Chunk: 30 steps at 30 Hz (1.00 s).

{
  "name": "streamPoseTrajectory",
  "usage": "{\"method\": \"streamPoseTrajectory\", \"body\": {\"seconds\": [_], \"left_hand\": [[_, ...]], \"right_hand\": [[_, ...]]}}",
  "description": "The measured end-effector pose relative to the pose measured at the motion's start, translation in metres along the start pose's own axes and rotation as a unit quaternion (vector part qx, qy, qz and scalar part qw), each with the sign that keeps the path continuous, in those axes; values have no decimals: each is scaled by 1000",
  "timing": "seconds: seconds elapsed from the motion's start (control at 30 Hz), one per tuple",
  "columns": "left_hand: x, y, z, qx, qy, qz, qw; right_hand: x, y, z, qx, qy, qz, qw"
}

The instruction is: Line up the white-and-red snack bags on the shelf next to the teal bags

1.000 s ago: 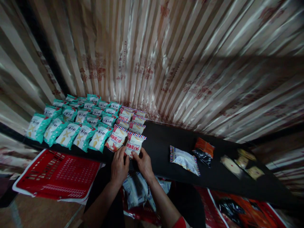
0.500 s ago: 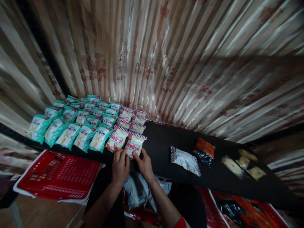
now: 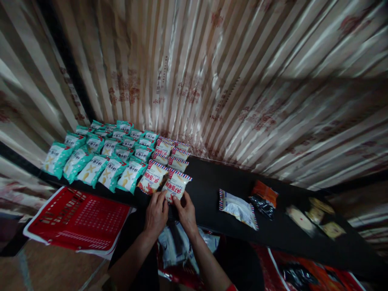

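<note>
At the front of the black shelf (image 3: pixel 209 178), a white snack bag (image 3: pixel 176 184) with a striped red-and-blue top edge and red print leans in its row. My right hand (image 3: pixel 185 212) grips its lower right corner, thumb on the front. My left hand (image 3: pixel 157 212) is closed at the lower left corner of the same bag, fingertips against it. A matching snack bag (image 3: pixel 152 176) stands just to the left, close to my left fingers. Behind these two, more striped-edge bags (image 3: pixel 178 163) stand in two columns. Several teal snack bags (image 3: pixel 131 176) fill rows farther left.
Right along the shelf lie a silvery-white bag (image 3: pixel 238 209), an orange-and-black packet (image 3: pixel 263 199) and pale yellow packets (image 3: pixel 332 229). Below are a red basket (image 3: pixel 81 222), silvery bags (image 3: pixel 174 244) between my legs, and orange packets (image 3: pixel 321 277). A striped curtain (image 3: pixel 194 72) hangs behind.
The view has shifted slightly. Both hands stay at the lower corners of the front striped-edge bag, which stands in about the same place.
</note>
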<state>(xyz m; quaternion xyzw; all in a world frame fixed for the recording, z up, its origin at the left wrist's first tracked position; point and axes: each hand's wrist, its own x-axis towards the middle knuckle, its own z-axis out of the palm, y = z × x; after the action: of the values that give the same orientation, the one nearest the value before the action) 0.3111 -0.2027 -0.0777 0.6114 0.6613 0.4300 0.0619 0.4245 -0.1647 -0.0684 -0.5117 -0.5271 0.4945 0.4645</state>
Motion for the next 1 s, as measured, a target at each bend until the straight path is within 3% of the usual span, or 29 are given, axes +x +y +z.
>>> {"method": "streamPoseTrajectory", "body": {"seconds": [0.2,0.5,0.67,0.87,1.0], "left_hand": [[0,1,-2,-4,-3,15,1000],[0,-1,-1,-11,10,8,1000],[-1,0,-1,-21,14,7,1000],[12,0,-12,27,102,2,994],[26,-6,-12,64,138,-37,988]], "right_hand": [[-2,2,1,6,20,9,1000],[4,0,-1,-20,-14,8,1000],[5,0,-1,-37,-2,0,999],[5,1,-2,-32,-4,-2,999],[5,-1,-2,-24,-5,1,1000]]}}
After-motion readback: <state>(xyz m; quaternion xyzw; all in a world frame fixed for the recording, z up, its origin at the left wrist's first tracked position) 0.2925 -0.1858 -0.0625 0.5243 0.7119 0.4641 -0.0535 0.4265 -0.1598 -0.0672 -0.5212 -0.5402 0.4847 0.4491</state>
